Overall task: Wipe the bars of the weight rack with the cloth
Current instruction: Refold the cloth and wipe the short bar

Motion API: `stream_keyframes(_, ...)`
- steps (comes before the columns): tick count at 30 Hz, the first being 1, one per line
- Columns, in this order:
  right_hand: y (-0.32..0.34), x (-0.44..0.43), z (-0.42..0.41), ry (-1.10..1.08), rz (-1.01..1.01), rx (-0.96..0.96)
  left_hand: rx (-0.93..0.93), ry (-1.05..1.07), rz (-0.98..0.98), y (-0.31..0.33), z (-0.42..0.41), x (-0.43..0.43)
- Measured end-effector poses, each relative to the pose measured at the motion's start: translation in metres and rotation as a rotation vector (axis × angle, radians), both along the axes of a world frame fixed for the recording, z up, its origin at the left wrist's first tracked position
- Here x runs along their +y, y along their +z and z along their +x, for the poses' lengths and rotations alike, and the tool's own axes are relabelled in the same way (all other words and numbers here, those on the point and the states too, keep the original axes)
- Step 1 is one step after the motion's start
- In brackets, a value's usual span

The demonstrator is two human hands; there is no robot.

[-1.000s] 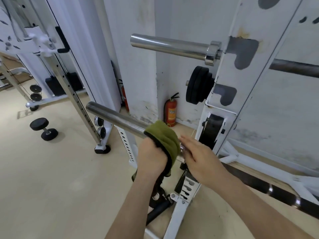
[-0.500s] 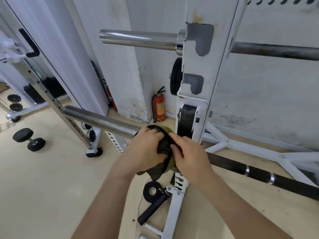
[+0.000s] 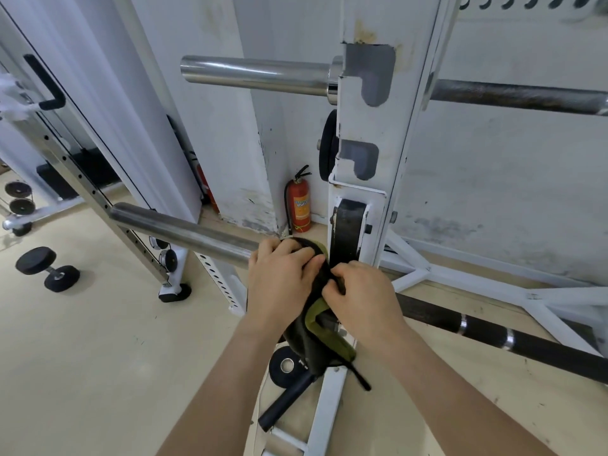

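- Left grip (image 3: pixel 279 278): curled over cloth (image 3: pixel 302 337) on lower bar (image 3: pixel 184 235), pressing it for wiping.
- Right grip (image 3: pixel 362 297): pinching cloth edge just beside, likely tightening the wrap.

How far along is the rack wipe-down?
Done: cannot tell; no bar shows a clear wiped mark. In hand: left hand and right hand both grip the green-and-black cloth wrapped on the lower barbell beside the white rack upright. Left: likely that bar's dark shaft to the right, and the upper barbell, which no hand touches.
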State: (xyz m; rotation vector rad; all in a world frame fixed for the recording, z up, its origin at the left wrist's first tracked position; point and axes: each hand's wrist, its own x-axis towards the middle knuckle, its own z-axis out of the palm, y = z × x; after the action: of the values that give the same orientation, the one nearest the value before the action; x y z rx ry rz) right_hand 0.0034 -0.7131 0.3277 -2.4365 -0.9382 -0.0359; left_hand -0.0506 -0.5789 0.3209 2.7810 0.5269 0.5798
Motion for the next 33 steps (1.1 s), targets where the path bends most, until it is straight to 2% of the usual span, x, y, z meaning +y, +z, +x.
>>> stream_keyframes(2, -0.001, -0.002, 0.001, -0.001, 0.018, 0.026, -0.198, 0.031, -0.134, -0.005, -0.014, -0.003)
stream_keyframes(4, -0.001, -0.002, 0.001, 0.005, 0.078, 0.082, -0.262, 0.104, -0.314, -0.012, -0.026, -0.004)
stream_keyframes(7, 0.005, -0.005, -0.002, 0.002, 0.291, 0.374, -0.243, 0.265, -0.777, -0.013, -0.038, 0.000)
stream_keyframes(9, 0.014, -0.009, -0.006, -0.025, 0.443, 0.573, -0.270, 0.317, -0.942, -0.006, -0.044, 0.001)
stream_keyframes(11, 0.023, -0.012, -0.011, -0.038, 0.515, 0.633, -0.298, 0.264, -0.945, 0.003, -0.050, -0.002)
stream_keyframes(13, 0.037, -0.013, -0.019, 0.006, 0.575, 0.686, -0.287, 0.111, -0.827, 0.015, -0.057, -0.008)
stream_keyframes(15, 0.054, -0.014, -0.026, 0.066, 0.700, 0.879, -0.282, -0.068, -0.848, 0.026, -0.059, -0.014)
stream_keyframes(17, 0.070, -0.021, -0.028, 0.122, 0.778, 1.093, -0.218, -0.243, -0.967, 0.037, -0.060, -0.022)
stream_keyframes(19, 0.078, -0.032, -0.024, 0.133, 0.755, 1.126, -0.104, -0.402, -1.045, 0.048, -0.062, -0.034)
stream_keyframes(21, 0.081, -0.048, -0.019, 0.181, 0.745, 1.148, -0.076, -0.451, -1.075, 0.054, -0.065, -0.050)
stream_keyframes(23, 0.077, -0.068, -0.010, 0.290, 0.688, 1.176, -0.157, -0.399, -1.170, 0.061, -0.065, -0.065)
stream_keyframes(26, 0.067, -0.105, 0.002, 0.458, 0.382, 1.097, -0.327, -0.262, -1.447, 0.081, -0.061, -0.089)
stream_keyframes(28, 0.061, -0.134, 0.007, 0.478, 0.225, 1.079, -0.387, -0.236, -1.496, 0.090, -0.054, -0.107)
stream_keyframes(33, 0.045, -0.222, 0.019, 0.449, 0.003, 0.988, -0.487, -0.152, -1.707, 0.108, -0.035, -0.171)
